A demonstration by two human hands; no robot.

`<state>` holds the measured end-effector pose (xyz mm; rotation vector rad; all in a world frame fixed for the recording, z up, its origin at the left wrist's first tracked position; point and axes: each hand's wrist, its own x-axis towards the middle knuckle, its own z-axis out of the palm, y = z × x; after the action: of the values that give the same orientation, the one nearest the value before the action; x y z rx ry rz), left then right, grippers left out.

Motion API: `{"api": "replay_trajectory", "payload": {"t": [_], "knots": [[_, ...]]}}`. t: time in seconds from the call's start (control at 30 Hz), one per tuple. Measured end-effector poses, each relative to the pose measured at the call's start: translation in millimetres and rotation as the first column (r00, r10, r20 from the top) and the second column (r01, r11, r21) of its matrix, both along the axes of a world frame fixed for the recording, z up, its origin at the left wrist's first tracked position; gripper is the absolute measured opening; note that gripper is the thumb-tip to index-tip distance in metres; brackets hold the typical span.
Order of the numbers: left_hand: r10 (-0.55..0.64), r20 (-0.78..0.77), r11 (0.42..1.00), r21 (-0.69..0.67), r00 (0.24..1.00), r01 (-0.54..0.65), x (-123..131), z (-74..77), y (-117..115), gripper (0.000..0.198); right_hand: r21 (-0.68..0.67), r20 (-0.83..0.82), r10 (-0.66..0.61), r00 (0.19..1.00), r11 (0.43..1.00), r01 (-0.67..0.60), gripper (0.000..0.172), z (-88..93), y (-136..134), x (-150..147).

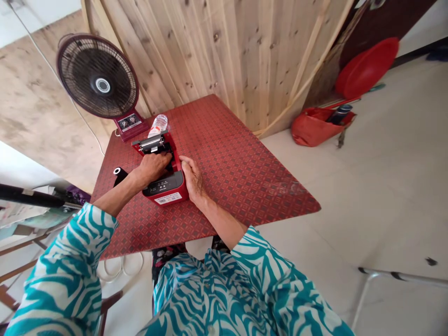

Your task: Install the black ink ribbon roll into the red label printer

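Note:
A red and black label printer (164, 186) stands on the table with its lid (153, 142) raised, a roller showing along the lid. My left hand (157, 165) reaches into the open body; its fingertips are hidden inside, so what they touch does not show. At the printer's right side, my right hand (192, 177) grips the side wall, fingers along the upper edge. Left of the printer, partly behind my left forearm, lies a black roll (120, 175) with a white core. A clear plastic bottle (159, 123) is just behind the raised lid.
The table (241, 172) has a red patterned cover. At its back left corner is a fan (101, 84), near the wooden wall (227, 51). On the floor to the right are a red bag (311, 127) and a red basin (367, 67). A metal frame (413, 276) stands lower right.

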<state>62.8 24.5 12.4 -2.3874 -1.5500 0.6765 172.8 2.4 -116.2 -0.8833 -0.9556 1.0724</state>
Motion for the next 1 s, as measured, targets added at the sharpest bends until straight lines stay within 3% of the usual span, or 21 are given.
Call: {"api": "replay_trajectory", "payload": {"t": [0.23, 0.43, 0.53, 0.6, 0.7, 0.83, 0.9, 1.0], "knots": [[-0.047, 0.015, 0.997, -0.060, 0.999, 0.048, -11, 10.4, -2, 0.034, -0.003, -0.021, 0.004, 1.000, 1.000, -0.004, 0.027, -0.4, -1, 0], [-0.150, 0.168, 0.985, -0.056, 0.974, 0.161, -31, 22.2, -6, 0.053, -0.041, -0.048, 0.022, 0.999, 0.999, -0.024, 0.030, -0.7, -1, 0], [-0.159, 0.305, 0.982, -0.051, 0.939, 0.183, -47, 28.1, -17, 0.052, -0.062, -0.030, 0.016, 0.999, 0.998, -0.017, 0.031, 0.0, -2, 1], [-0.146, 0.488, 0.984, -0.014, 0.860, 0.175, -65, 33.2, -27, 0.054, -0.072, -0.024, 0.015, 1.000, 0.997, -0.017, 0.031, 0.0, -3, 2], [-0.011, 0.766, 1.000, 0.019, 0.643, -0.007, -98, 41.1, -34, 0.068, -0.073, -0.031, 0.025, 0.999, 0.997, -0.027, 0.032, -1.7, -3, 2], [0.122, 0.909, 0.960, -0.007, 0.398, -0.279, -133, 37.6, -20, 0.064, -0.064, -0.046, 0.017, 0.999, 0.998, -0.020, 0.033, -6.5, -1, 2], [0.181, 0.922, 0.938, -0.058, 0.341, -0.342, -142, 25.0, -3, 0.053, -0.064, -0.043, 0.017, 0.999, 0.998, -0.019, 0.034, -8.2, 0, 3], [0.220, 0.894, 0.904, -0.036, 0.391, -0.427, -149, -3.0, 25, 0.045, -0.063, -0.029, 0.022, 0.999, 0.998, -0.023, 0.034, -8.7, -1, 5]]}}
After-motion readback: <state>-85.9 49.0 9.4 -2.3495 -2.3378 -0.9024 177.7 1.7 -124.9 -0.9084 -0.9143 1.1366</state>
